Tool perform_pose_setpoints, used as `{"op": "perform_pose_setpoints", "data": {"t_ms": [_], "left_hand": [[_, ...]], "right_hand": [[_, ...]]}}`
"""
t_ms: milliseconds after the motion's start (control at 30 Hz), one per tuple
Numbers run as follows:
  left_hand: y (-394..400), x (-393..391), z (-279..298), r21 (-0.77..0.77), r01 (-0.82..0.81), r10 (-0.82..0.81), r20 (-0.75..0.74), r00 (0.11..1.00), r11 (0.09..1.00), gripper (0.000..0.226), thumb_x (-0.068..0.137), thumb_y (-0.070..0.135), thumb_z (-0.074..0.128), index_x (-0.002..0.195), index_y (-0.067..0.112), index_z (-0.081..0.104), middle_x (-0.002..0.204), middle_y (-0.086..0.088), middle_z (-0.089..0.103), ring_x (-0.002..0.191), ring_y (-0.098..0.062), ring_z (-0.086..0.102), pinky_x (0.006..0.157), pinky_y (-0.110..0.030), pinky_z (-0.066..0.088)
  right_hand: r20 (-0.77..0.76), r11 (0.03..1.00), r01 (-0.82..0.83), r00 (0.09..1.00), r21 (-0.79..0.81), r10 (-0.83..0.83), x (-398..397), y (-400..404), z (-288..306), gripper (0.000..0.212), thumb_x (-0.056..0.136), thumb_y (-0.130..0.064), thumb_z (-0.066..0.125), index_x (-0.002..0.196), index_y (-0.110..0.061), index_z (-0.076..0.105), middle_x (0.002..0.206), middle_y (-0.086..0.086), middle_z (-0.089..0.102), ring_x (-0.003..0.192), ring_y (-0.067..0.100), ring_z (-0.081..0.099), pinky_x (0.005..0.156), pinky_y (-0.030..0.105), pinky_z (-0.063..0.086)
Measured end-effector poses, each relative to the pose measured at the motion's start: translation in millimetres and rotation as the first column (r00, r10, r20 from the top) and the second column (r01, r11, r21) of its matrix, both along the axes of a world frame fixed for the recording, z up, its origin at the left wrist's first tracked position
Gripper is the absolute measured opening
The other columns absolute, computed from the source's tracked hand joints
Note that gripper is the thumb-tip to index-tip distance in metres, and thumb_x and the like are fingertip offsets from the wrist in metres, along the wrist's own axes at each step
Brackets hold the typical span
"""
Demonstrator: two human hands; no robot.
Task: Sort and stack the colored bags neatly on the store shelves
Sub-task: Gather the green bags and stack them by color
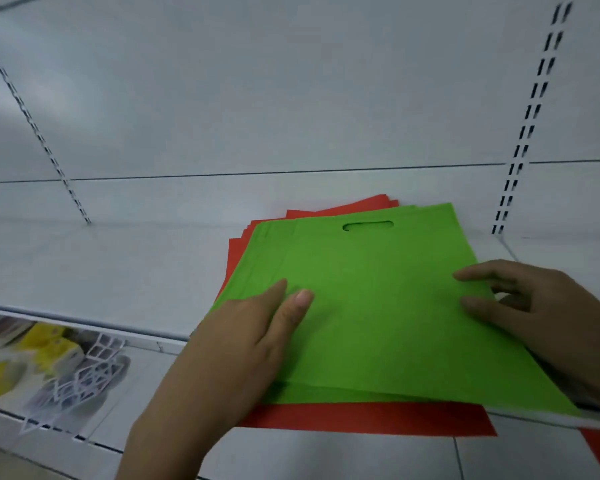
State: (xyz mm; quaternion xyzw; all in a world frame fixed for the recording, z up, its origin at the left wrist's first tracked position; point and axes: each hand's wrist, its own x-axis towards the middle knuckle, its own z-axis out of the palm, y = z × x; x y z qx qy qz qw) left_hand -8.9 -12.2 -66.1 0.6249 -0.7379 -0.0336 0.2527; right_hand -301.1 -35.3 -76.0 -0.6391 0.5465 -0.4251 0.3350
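A pile of flat green bags (378, 296) with a cut-out handle slot at the far end lies on top of a fanned pile of red bags (361, 419) on a white shelf (118, 271). The red bags stick out past the green ones at the far left and at the near edge. My left hand (236, 344) rests flat on the left side of the green pile, fingers together. My right hand (541, 306) touches the pile's right edge with fingers spread and bent. Neither hand grips a bag.
The white back panel (291, 98) has slotted uprights at left and right. On a lower shelf at bottom left sit yellow packages (49, 344) and a white lattice rack (87, 379). The bags overhang the shelf's front edge.
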Motion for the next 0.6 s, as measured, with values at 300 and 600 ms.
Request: {"op": "perform_pose_setpoints", "data": {"t_ms": [300,600], "left_hand": [[-7,5,3,0.063,0.011,-0.020,0.139,0.990,0.998,0.101,0.060,0.080,-0.007,0.111,0.026,0.061,0.103,0.003,0.068,0.098,-0.016,0.059,0.085,-0.029,0.044],[-2,-1,14,0.168,0.070,0.014,-0.457,0.889,0.983,0.063,0.078,0.070,0.050,0.126,0.031,0.058,0.127,0.018,0.056,0.118,0.004,0.049,0.108,-0.022,0.031]], "right_hand": [[-0.009,0.998,0.050,0.999,-0.027,-0.050,-2,7,6,0.036,0.057,-0.057,0.077,0.089,-0.044,0.070,0.087,-0.008,0.072,0.080,0.010,0.070,0.082,0.045,0.056],[-0.296,0.991,0.133,0.947,0.000,-0.127,-22,5,2,0.048,0.057,-0.076,0.056,0.101,-0.056,0.054,0.105,-0.004,0.066,0.086,0.018,0.064,0.080,0.043,0.053]]}}
